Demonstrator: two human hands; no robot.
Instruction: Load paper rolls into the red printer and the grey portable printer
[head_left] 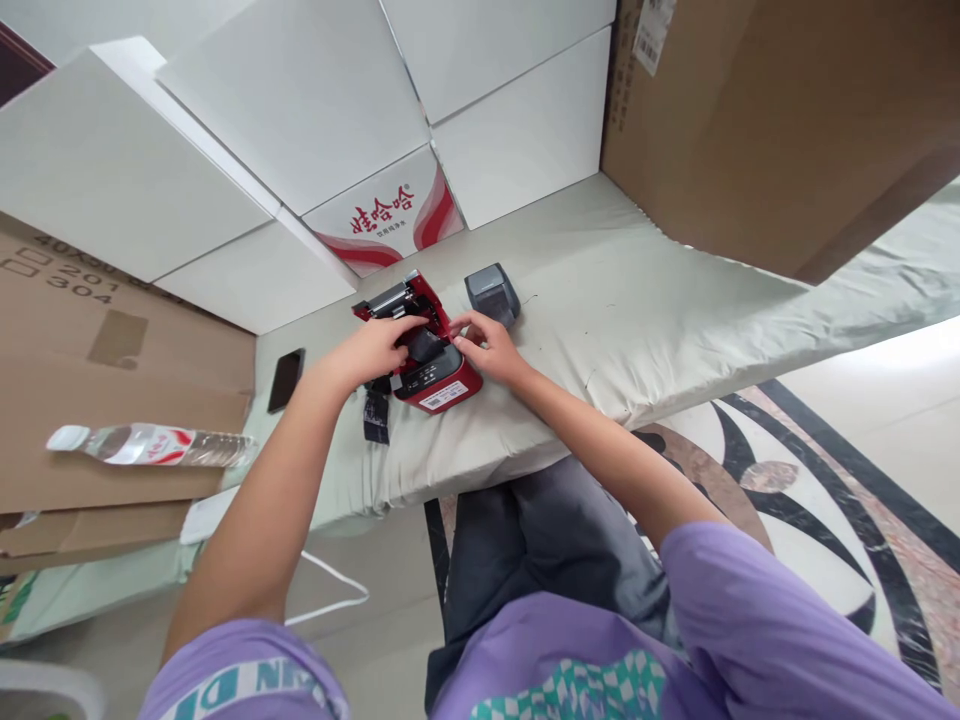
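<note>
A red and black label printer (442, 385) sits on the cloth-covered surface with its lid tipped up and its inside showing. My left hand (367, 352) reaches in from the left, its fingers curled over the dark parts inside and their tips partly hidden. At the right side, my right hand (487, 345) has thumb and forefinger at the red edge by the hinge. Just behind that hand stands a dark grey box-shaped device (493, 292). A black strip with white print (376, 416) lies against the printer's left side.
White cartons (517, 130) are stacked along the back. Brown cardboard boxes stand at the right (765, 130) and left (112, 370). A black phone (286, 380) and a water bottle (150, 445) are left of my arm. The surface's front edge runs above my lap.
</note>
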